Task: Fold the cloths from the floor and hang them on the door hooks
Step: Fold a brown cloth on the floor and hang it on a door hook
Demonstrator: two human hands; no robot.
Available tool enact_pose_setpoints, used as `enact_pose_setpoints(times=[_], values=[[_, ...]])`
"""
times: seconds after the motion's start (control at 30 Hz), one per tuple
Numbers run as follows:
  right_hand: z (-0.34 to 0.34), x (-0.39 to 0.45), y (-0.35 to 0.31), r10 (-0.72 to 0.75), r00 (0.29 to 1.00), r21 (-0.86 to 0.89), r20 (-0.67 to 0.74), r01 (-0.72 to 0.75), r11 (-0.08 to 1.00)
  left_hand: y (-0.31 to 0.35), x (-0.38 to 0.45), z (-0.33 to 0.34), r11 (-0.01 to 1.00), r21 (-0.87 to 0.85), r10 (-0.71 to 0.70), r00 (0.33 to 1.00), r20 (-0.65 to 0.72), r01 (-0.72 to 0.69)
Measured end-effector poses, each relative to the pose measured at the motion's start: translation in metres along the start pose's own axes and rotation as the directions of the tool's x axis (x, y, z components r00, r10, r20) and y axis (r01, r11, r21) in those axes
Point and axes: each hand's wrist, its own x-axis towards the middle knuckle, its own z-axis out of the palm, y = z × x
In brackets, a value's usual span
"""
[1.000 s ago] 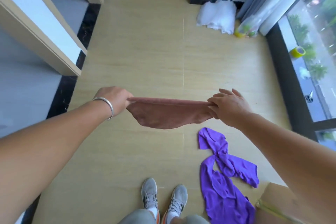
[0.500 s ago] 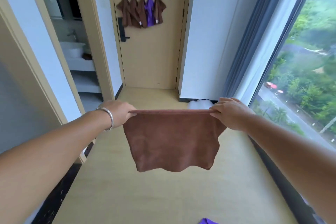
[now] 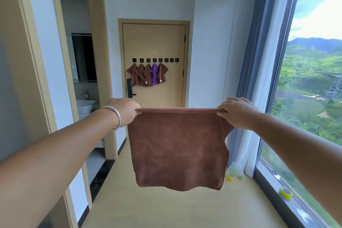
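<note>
Head view: the left hand (image 3: pixel 123 109) and right hand (image 3: pixel 238 112) each pinch a top corner of the brown cloth (image 3: pixel 178 147), fingers curled over its edge, holding it stretched and hanging in mid-air. Beyond it, five cloths hang from the door hooks (image 3: pixel 155 60).

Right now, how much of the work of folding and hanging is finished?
Done: five cloths hang on the door hooks, four brown and one purple cloth. In hand: the left hand and right hand pinch the top corners of a brown cloth, hanging spread out, apparently doubled once. Left: finish folding it and hang it; three hooks look free.
</note>
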Motion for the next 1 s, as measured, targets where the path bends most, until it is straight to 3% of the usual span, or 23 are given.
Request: enact_pose_setpoints(times=[0.13,0.3,0.73,1.0], values=[[-0.023,0.015,-0.007,-0.016,0.998,0.009,-0.055,0.017,1.0,-0.019,0.0,-0.017,1.0,0.013,-0.007,0.998,-0.058,0.008],[-0.03,0.033,-0.029,-0.064,0.997,0.015,-0.049,0.064,0.998,-0.044,-0.002,-0.015,0.999,-0.003,-0.043,0.999,-0.025,0.043],[0.0,0.086,-0.06,-0.084,0.996,0.005,0.001,0.084,0.996,-0.093,0.025,0.016,0.999,-0.03,-0.042,0.999,0.017,0.042],[0.034,0.162,-0.055,-0.102,0.995,0.046,0.006,0.102,0.994,-0.103,0.082,0.045,0.997,-0.013,-0.075,0.996,0.056,0.076]])
